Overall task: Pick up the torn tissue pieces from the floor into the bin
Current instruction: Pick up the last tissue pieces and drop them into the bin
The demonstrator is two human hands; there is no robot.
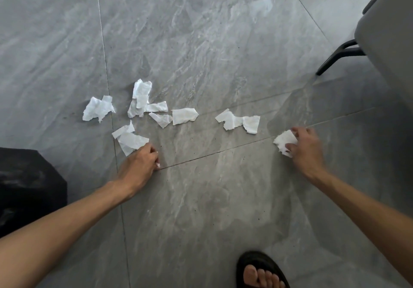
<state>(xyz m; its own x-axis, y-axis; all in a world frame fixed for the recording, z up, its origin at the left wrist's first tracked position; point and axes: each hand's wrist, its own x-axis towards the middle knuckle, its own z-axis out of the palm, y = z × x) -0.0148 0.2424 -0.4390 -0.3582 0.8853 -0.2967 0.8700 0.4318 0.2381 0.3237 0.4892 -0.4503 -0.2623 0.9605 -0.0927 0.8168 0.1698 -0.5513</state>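
Observation:
Several torn white tissue pieces lie scattered on the grey tile floor (201,42): one at far left (97,108), a cluster (140,96) in the middle, a strip (183,115), and a pair (239,121) to the right. My left hand (139,165) is low on the floor with fingers closed on a small tissue bit, touching the edge of another piece (130,140). My right hand (307,149) grips a crumpled tissue wad (286,141). A black bin (24,185) sits at the left edge.
A grey chair (388,48) with black legs stands at the upper right. My foot in a black sandal (260,272) is at the bottom centre.

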